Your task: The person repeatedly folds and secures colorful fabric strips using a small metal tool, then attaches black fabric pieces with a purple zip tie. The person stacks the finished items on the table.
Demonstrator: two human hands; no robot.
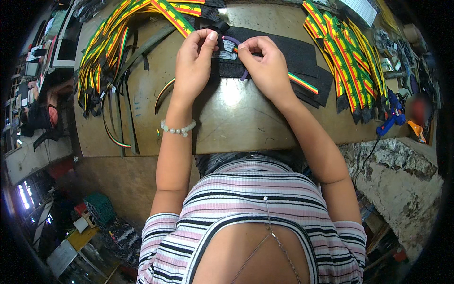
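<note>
Hands (pixel 195 61) pinch at purple strip (pixel 244 75) over black fabric (pixel 298 53)

Left hand (pixel 196 57) and right hand (pixel 265 64) close together, top centre.
Purple cord (pixel 244 75) between them, over black fabric (pixel 298 54); patterned straps (pixel 106 45) upper left, strap bundle (pixel 343 66) upper right, blue glue gun (pixel 393 116) far right.

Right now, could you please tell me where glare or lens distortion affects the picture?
Head view: white glare on the table, just below the left hand and right hand; head view also: edges bend near the rim, corners go black.
</note>
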